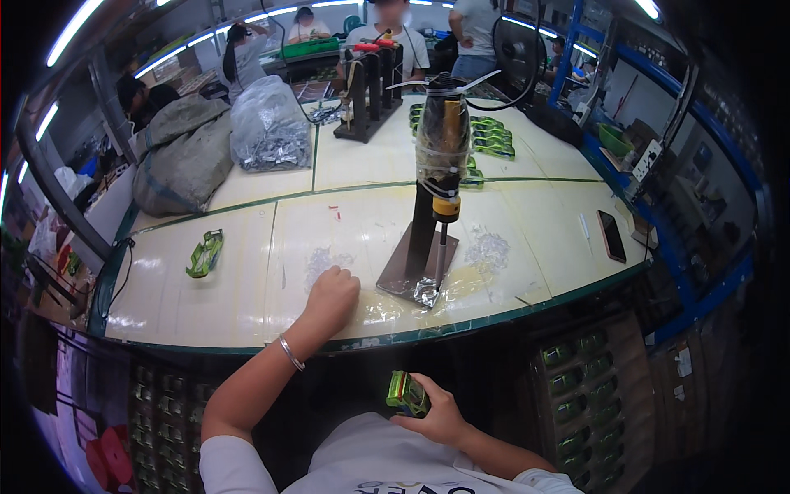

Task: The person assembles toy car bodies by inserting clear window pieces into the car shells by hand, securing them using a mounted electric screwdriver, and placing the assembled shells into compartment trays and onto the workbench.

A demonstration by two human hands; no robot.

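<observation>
My left hand (332, 298) rests on the table at the edge of a scatter of small clear plastic pieces (319, 262). Its fingers are curled closed, and whatever they may hold is hidden. Low in front of my body, below the table edge, my right hand (440, 413) grips a green toy car shell (405, 393). Between the two scatters of pieces stands an electric screwdriver (446, 165), fixed upright and bit down on a stand with a metal base plate (397, 267). A second scatter of clear pieces (489, 249) lies right of that stand.
Another green car shell (204, 253) lies on the left of the table (239, 305). A phone (611, 235) is at the right edge. Behind are a grey sack (183, 156), a clear bag of metal parts (271, 128) and more green shells (494, 136). Trays of shells (580, 403) flank me; people are beyond.
</observation>
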